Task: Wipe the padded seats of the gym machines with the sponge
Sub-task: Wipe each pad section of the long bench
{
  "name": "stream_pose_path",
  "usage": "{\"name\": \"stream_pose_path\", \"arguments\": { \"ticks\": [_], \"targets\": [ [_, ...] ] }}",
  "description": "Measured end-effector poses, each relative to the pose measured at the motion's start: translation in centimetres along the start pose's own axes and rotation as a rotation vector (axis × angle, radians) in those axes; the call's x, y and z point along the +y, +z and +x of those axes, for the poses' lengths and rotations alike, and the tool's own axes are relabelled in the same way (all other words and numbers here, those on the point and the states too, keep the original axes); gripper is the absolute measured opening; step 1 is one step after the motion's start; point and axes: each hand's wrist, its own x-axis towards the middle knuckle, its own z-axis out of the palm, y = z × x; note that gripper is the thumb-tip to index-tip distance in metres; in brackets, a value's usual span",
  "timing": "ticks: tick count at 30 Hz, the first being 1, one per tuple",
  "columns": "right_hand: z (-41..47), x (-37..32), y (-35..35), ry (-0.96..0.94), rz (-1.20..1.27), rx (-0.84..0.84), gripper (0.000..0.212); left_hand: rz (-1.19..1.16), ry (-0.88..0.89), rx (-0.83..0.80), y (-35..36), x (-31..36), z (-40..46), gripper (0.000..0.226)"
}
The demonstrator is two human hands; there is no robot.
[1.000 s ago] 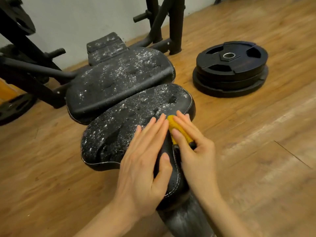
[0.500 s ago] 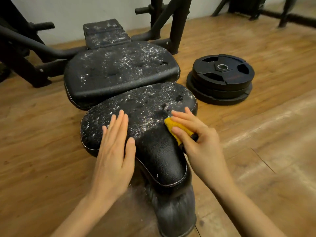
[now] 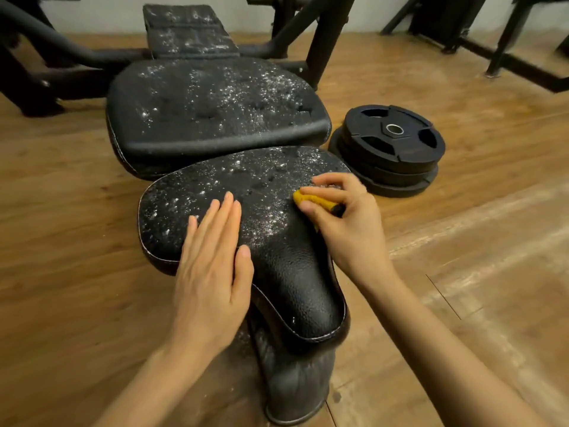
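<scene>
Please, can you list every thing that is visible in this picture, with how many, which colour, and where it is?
seat: 1, black, centre near, speckled white on its far part.
back pad: 1, black, just behind the seat, speckled white.
small pad: 1, black, top centre, behind the back pad.
sponge: 1, yellow, on the right edge of the seat.
weight plates: a stack, black, on the floor right of the seat; exact count unclear.
machine frames: black bars, along the top.
floor: 1, brown wood, all around.
left hand: 1, flat on the seat, fingers straight.
right hand: 1, pinches the sponge.
</scene>
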Motion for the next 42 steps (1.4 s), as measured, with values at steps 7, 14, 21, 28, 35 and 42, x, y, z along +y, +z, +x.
{"name": "stream_pose_path", "arguments": {
  "ticks": [7,14,21,28,35,42],
  "targets": [
    [-6.7,-2.4,-2.3,-0.122,-0.018,-0.093,0.024,-0.001,0.034,0.008,0.0,-0.3,0.0,0.055],
    [1.2,0.0,-0.1,0.001,-0.103,-0.062,0.02,0.009,0.028,0.014,-0.1,-0.2,0.0,0.056],
    [-6.3,-3.2,-2.1,-0.192,-0.142,-0.171,0.021,-0.001,0.023,0.01,-0.1,-0.3,0.0,0.056],
    [-0.3,-2.4,0.2,-0.012,-0.173,-0.089,0.024,-0.05,0.035,-0.023,-1.5,-0.9,-0.1,0.057],
    [-6.0,-4.3,-2.8,-0.125,-0.186,-0.255,0.028,-0.04,-0.102,0.067,-1.7,-4.6,-1.3,0.054],
    [-1.7,-4.0,0.6,-0.132,-0.291,-0.228,0.027,-0.022,-0.079,0.095,-1.3,-5.0,-1.3,0.054]
  ]
}}
